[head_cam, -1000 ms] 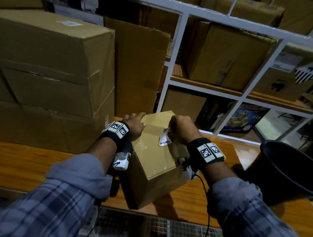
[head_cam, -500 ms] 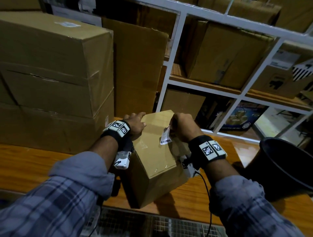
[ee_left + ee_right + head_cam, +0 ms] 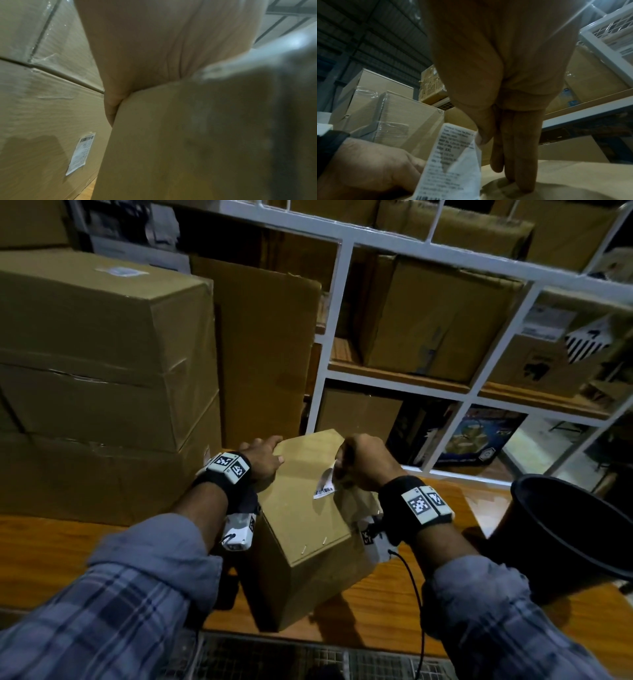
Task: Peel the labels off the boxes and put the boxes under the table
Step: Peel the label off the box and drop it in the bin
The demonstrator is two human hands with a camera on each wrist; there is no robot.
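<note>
A small cardboard box point(image 3: 301, 529) stands tilted on the wooden table point(image 3: 51, 559). My left hand point(image 3: 263, 462) grips its upper left edge; in the left wrist view the palm point(image 3: 154, 47) presses against the box point(image 3: 188, 148). My right hand point(image 3: 363, 463) pinches a white printed label point(image 3: 325, 484) between thumb and forefinger and lifts it off the box top. The label's barcode end still lies on the cardboard. In the right wrist view the label point(image 3: 453, 162) curls upward, and the other fingers point(image 3: 518, 155) touch the box top point(image 3: 582, 180).
A stack of large taped boxes point(image 3: 102, 371) fills the left side, one bearing a label point(image 3: 80, 152). A black bin point(image 3: 565, 525) stands at the right. A white rack point(image 3: 329, 371) full of boxes rises behind. A metal grate point(image 3: 274, 659) lies below the table's front edge.
My right hand has drawn the label a little further up off the box top. The left hand and the box have hardly moved.
</note>
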